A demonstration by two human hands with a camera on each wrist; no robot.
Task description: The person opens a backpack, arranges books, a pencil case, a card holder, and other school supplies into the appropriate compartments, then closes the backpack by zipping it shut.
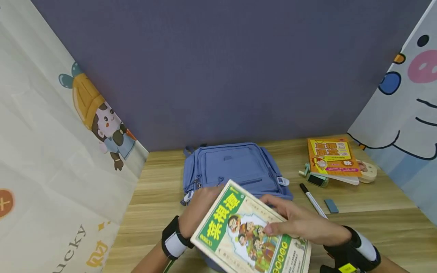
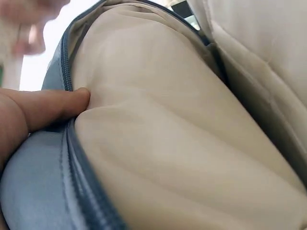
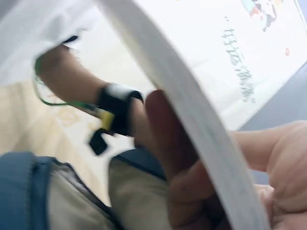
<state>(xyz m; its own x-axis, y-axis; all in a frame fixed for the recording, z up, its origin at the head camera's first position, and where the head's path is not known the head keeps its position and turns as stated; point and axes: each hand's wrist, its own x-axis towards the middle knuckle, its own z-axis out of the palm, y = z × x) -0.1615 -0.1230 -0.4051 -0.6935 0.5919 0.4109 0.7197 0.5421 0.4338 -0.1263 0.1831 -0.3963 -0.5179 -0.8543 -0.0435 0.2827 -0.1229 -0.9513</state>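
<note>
My right hand grips a green-and-cream book with cartoon figures on its cover. Its thumb presses the cover, and in the right wrist view the fingers lie against the back. The book is tilted in front of a blue backpack and hides part of it. My left hand, partly behind the book, holds the backpack's open edge. In the left wrist view its thumb hooks over the zipper, against the beige lining of the gaping compartment.
To the right, an orange book lies on top of several small items, including a green object and a cream case. Nearer lie a white marker with a black cap and a blue-grey eraser. A dark panel stands behind.
</note>
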